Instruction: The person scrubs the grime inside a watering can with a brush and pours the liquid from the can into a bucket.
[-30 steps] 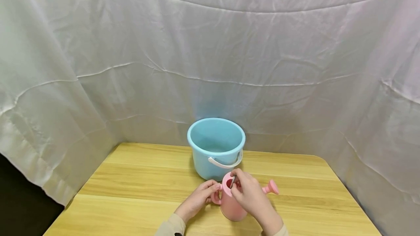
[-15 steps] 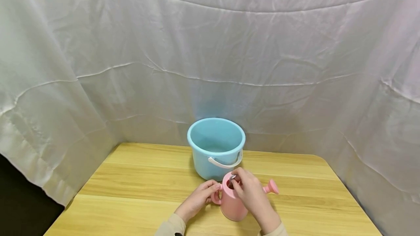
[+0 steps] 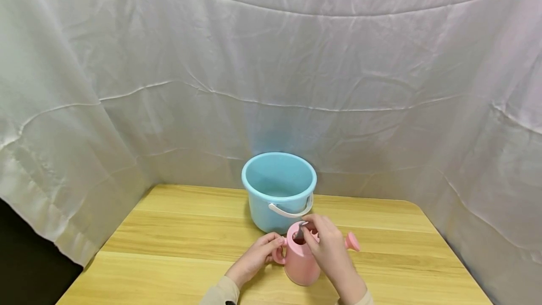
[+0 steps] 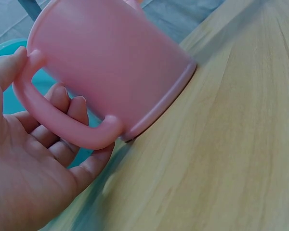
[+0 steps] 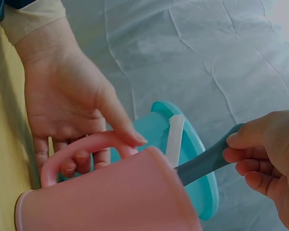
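A pink watering can [image 3: 299,267] stands upright on the wooden table, its spout [image 3: 352,242] pointing right. My left hand [image 3: 255,259] grips the can's loop handle [image 4: 62,122], with the thumb on top and fingers through the loop. Over the can's top opening, my right hand [image 3: 332,246] pinches the end of a smooth grey-blue handle [image 5: 204,162] between thumb and fingers. That handle slants down into the opening, and its lower part is hidden inside the can. Something reddish shows within the opening.
Just behind the can stands a light blue bucket [image 3: 262,211], its white carrying handle [image 3: 292,213] hanging at the front. Pale grey curtains [image 3: 271,69] enclose the table [image 3: 178,239] at the back and both sides.
My right hand has shifted slightly to the right, and the grey-blue handle has changed its tilt in the opening. My left hand and the watering can have stayed in place.
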